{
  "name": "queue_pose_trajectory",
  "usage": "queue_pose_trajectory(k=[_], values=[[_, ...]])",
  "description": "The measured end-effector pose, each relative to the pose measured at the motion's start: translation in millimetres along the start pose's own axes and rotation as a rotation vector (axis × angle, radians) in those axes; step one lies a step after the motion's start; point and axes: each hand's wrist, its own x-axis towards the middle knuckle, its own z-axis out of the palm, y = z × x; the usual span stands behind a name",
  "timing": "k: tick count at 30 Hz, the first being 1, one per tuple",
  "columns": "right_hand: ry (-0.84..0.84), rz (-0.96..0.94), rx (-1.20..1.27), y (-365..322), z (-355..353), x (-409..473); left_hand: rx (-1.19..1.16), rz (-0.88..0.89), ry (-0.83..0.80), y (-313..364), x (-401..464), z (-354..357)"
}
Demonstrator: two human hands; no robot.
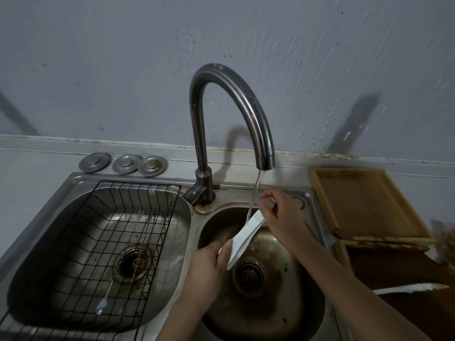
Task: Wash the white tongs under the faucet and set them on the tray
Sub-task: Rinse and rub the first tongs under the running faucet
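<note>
The white tongs [245, 236] slant over the round right sink basin [278, 313], directly under a thin stream of water from the curved steel faucet [231, 114]. My right hand [280, 212] pinches their upper end near the stream. My left hand [209, 269] grips their lower end, with the thumb laid on the white arm. The wooden tray [364, 203] lies on the counter to the right of the sink, with nothing on its visible part.
A black wire rack [103, 254] sits in the left basin with long metal utensils [115, 279] lying in it. Three metal drain covers [125, 163] rest behind that basin. A second wooden tray [394, 274] and a white-edged object [408, 289] sit at the right front.
</note>
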Motion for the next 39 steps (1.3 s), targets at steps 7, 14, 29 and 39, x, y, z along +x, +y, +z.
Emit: queue_pose_trajectory(k=[7, 14, 29, 39], values=[[-0.180, 0.058, 0.215, -1.8, 0.4, 3.9, 0.032, -0.025, 0.054, -0.6, 4.7, -12.2], [-0.163, 0.020, 0.098, -7.8, 6.5, 2.7, 0.078, -0.038, 0.062, 4.8, 2.4, -25.2], [-0.764, 0.534, -0.028, 7.7, -49.4, 0.9, 0.751, 0.678, 0.124, 11.0, 19.2, -22.3], [-0.270, 0.571, 0.343, 31.4, -38.1, -55.2, 0.389, 0.249, 0.234, -14.4, 37.0, 5.5]])
